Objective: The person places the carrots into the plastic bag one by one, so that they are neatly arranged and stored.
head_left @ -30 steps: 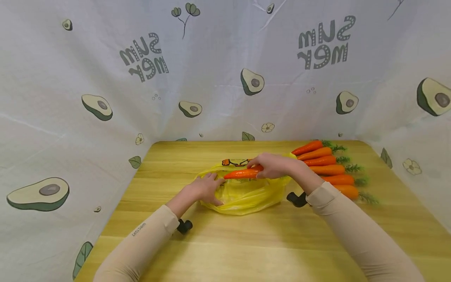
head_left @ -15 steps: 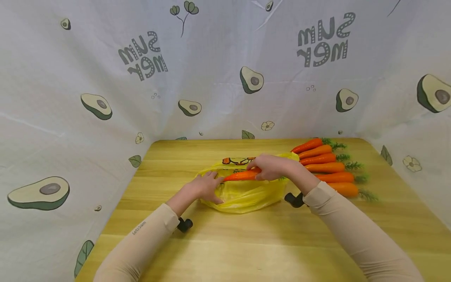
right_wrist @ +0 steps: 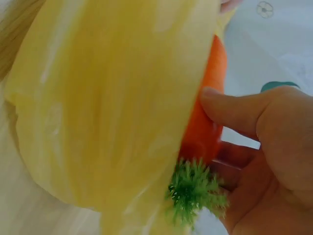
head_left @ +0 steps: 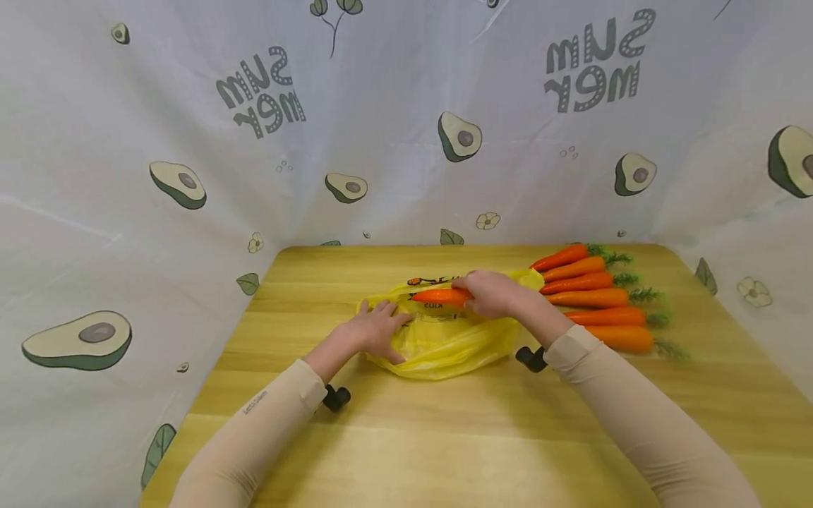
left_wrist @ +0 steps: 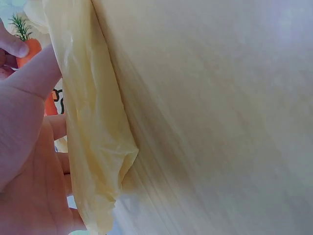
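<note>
In the head view, my right hand (head_left: 492,293) pinches an orange carrot (head_left: 438,296) near its leafy end and holds it over the mouth of a yellow plastic bag (head_left: 454,356). The carrot's tip points left. My left hand (head_left: 375,330) lies at the bag's left side, fingers spread and reaching into the opening, thumb towards the near edge. The right wrist view shows my thumb against the carrot (right_wrist: 215,73), its green tuft (right_wrist: 195,191) hanging beside the yellow film. In the left wrist view, bag film (left_wrist: 93,127) covers part of my left fingers.
Several carrots (head_left: 593,298) lie in a row right of the bag, leaves pointing right, some tips close to the bag's edge. The wooden table (head_left: 444,451) meets a white curtain (head_left: 381,106) printed with avocados at the back and sides.
The carrot in my right hand has shifted slightly back, its tip drawing away from my left fingers. My left hand stays at the bag. The head view has tilted a little downward.
</note>
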A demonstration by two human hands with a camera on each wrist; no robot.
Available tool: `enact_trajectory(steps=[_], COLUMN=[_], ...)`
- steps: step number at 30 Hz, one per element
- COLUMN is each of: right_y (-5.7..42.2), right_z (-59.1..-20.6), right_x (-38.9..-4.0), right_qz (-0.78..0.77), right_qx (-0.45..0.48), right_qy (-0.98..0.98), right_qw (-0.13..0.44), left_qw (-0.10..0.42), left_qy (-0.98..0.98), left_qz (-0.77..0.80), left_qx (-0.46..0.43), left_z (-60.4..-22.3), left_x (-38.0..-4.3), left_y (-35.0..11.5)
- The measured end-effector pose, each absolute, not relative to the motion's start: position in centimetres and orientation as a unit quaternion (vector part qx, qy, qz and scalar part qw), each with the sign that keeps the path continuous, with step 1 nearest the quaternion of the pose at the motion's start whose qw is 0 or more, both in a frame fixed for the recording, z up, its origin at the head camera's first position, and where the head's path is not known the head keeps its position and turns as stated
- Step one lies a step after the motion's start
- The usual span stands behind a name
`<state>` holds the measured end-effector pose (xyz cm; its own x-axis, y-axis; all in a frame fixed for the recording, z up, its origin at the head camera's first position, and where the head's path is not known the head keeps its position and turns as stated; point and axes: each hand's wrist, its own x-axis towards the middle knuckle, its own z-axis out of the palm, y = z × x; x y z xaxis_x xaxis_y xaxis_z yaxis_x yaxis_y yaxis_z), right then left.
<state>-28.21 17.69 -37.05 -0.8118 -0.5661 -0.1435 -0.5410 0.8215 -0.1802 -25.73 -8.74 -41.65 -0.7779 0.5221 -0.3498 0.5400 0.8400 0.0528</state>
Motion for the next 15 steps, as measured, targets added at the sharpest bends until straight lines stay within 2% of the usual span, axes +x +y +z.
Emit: enact_trajectory(steps=[10,15], right_y=[18.5,19.3], right_z=[-38.1,-38.6], right_x=[-29.1,-29.3], right_qz=[-0.049,-0.053], right_qx=[-0.253,-0.251], right_qy=[0.965,0.966], right_qw=[0.041,0.033], left_qw=[0.182,0.163], left_qy=[0.940,0.946], left_qz=[-0.032,-0.019], left_qx=[0.286,0.281], left_z=[-41.4,-41.5], left_x=[-25.9,-26.0], left_y=[-8.5,-8.4])
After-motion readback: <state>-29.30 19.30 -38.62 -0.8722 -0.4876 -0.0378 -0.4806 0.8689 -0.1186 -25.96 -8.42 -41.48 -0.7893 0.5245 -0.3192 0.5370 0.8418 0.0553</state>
